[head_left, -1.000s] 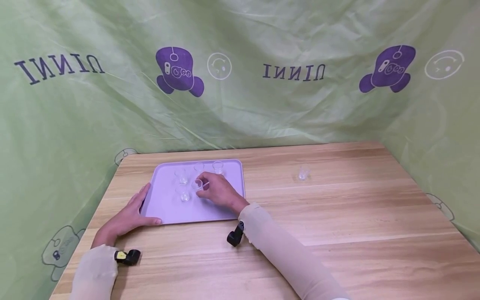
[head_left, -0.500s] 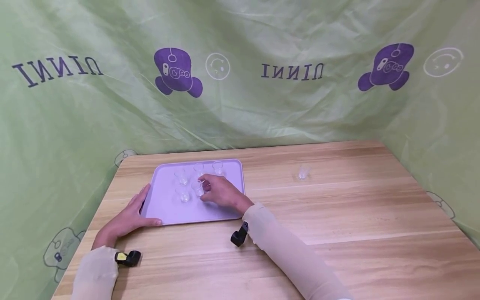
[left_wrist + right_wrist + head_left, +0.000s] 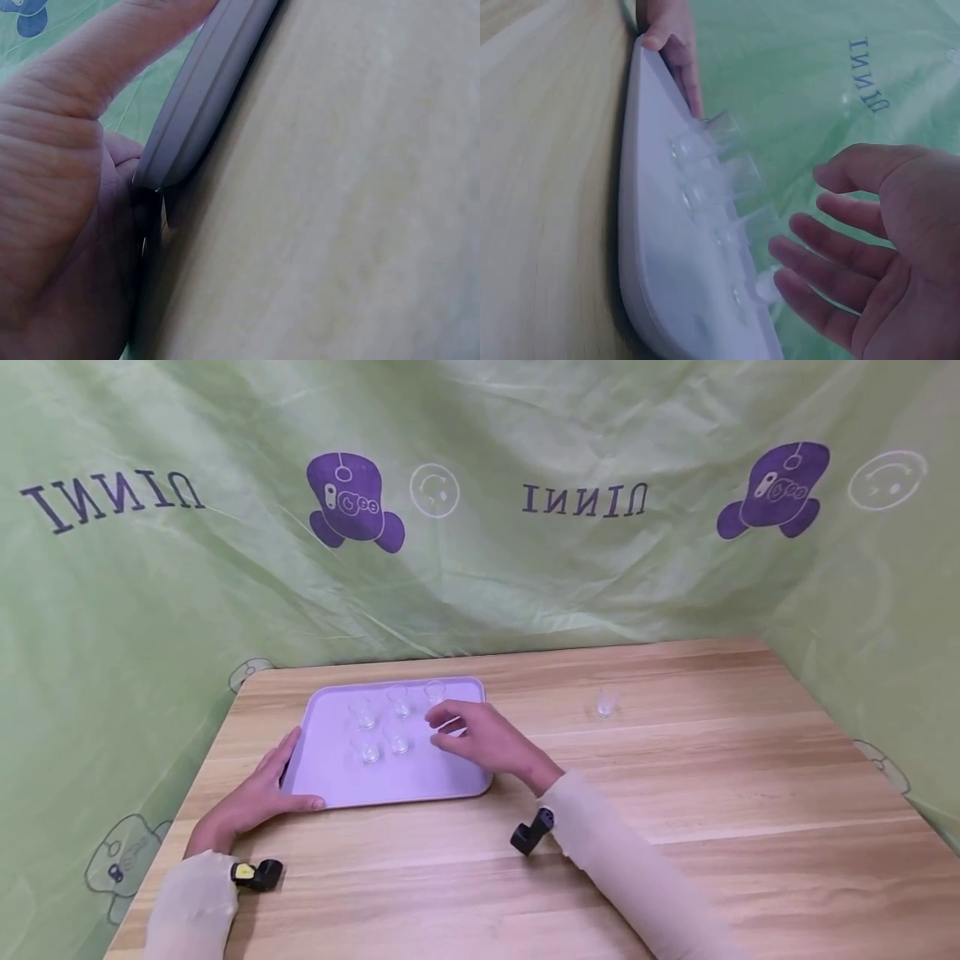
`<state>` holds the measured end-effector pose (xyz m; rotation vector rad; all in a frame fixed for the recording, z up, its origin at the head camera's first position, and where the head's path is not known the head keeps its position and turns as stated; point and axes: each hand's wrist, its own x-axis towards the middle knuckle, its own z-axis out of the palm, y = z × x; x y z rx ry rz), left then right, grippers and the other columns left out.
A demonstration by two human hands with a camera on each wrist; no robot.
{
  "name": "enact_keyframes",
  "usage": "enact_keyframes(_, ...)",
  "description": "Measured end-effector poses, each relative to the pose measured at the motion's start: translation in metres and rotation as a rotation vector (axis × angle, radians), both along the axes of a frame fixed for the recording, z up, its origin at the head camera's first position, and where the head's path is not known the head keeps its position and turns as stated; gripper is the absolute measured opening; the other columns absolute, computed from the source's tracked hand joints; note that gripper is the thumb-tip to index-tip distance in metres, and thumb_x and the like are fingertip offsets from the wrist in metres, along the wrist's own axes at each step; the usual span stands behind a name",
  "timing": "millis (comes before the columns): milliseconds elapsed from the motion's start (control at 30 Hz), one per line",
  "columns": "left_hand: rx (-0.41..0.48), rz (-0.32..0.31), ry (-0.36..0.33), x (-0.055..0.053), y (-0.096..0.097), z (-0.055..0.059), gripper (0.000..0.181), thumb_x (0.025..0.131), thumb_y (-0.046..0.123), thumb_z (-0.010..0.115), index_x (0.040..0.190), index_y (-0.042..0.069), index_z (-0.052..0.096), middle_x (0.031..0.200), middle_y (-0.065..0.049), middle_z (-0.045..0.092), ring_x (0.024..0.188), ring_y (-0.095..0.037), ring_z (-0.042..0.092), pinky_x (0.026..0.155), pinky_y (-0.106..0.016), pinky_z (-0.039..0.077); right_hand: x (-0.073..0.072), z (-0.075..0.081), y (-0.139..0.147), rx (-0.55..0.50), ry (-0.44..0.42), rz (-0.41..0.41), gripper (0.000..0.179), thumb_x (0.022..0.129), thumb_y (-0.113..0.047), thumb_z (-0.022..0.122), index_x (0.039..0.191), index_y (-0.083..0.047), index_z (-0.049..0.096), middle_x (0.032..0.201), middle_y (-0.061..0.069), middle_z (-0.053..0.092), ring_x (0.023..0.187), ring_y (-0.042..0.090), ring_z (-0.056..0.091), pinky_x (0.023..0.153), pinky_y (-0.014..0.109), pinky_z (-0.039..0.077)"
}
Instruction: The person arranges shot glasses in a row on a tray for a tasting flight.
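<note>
Several small clear cups stand upright on a lilac tray (image 3: pixel 337 781) at the left of the table. In the head view, my right hand (image 3: pixel 487 737) hovers over the tray's right part, fingers loosely bent and holding nothing. It is just right of the front-row right cup (image 3: pixel 399 742) and partly covers the back right cup (image 3: pixel 435 693). The right wrist view shows a gap between that hand (image 3: pixel 862 247) and the cups. My left hand (image 3: pixel 251 793) rests against the tray's front left corner, fingers straight along the left side, thumb (image 3: pixel 112 56) on the front rim.
Another clear cup (image 3: pixel 605 703) stands on the wooden table (image 3: pixel 675 793), well to the right of the tray. A green printed cloth (image 3: pixel 480 585) hangs behind the table and at both sides.
My right hand has let go of the front-row right cup, which now stands on the tray, and has moved to the right. The left hand stays in place.
</note>
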<state>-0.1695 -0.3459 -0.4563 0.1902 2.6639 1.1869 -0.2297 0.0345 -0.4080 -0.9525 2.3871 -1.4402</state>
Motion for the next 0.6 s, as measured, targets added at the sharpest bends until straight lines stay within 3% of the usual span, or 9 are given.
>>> enact_keyframes(200,-0.004,-0.002,0.006,0.001,-0.001,-0.001,0.131,0.079,0.031,0.09,0.165,0.009,-0.005,0.168,-0.029,-0.004,0.15,-0.052,-0.006,0.113,-0.076,0.004,0.001,0.006,0.04,-0.034,0.046,-0.049,0.025,0.099,-0.009,0.068,0.123,-0.002,0.068,0.123,0.018,0.069,0.108,0.023,0.069,0.091,0.032,0.057)
enact_keyframes(600,-0.01,0.005,-0.002,-0.001,-0.002,0.0,0.13,0.079,0.033,0.09,0.166,0.01,-0.005,0.168,-0.029,-0.004,0.151,-0.052,-0.006,0.113,-0.076,0.004,-0.002,0.019,0.138,-0.009,0.126,-0.297,0.027,0.1,-0.01,0.069,0.126,-0.004,0.068,0.122,0.009,0.07,0.111,0.026,0.067,0.092,0.045,0.056)
